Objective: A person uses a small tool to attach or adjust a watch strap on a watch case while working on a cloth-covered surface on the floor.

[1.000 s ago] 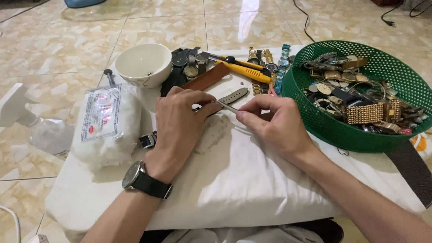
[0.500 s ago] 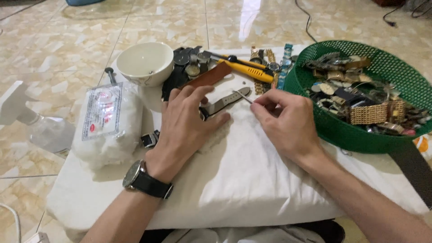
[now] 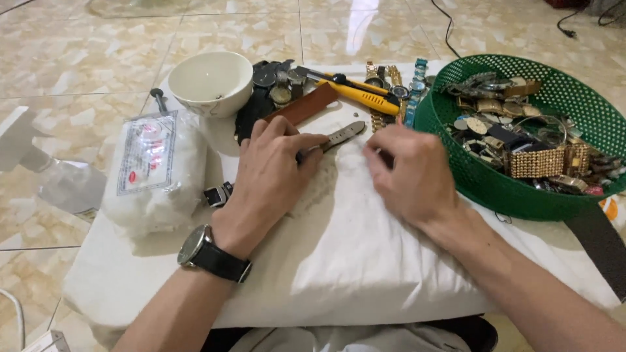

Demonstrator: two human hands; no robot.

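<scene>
My left hand (image 3: 274,173), with a black wristwatch on its wrist, presses a watch with a grey strap (image 3: 345,133) onto the white cushion (image 3: 365,261). The strap's end sticks out past my fingertips; the watch case is hidden under the hand. My right hand (image 3: 411,173) rests on the cushion just right of the strap. Its fingertips are pinched together over something small and dark that I can barely see.
A white bowl (image 3: 212,81) stands at the back left, beside a plastic-wrapped white packet (image 3: 153,173). A brown strap (image 3: 303,104), a yellow-handled tool (image 3: 358,94) and loose watches (image 3: 274,85) lie behind my hands. The green mesh basket (image 3: 456,176) at right holds several watches.
My right hand has drawn back from the strap's end and curled down onto the cushion, and its thin metal tool no longer shows. My left hand stays on the watch.
</scene>
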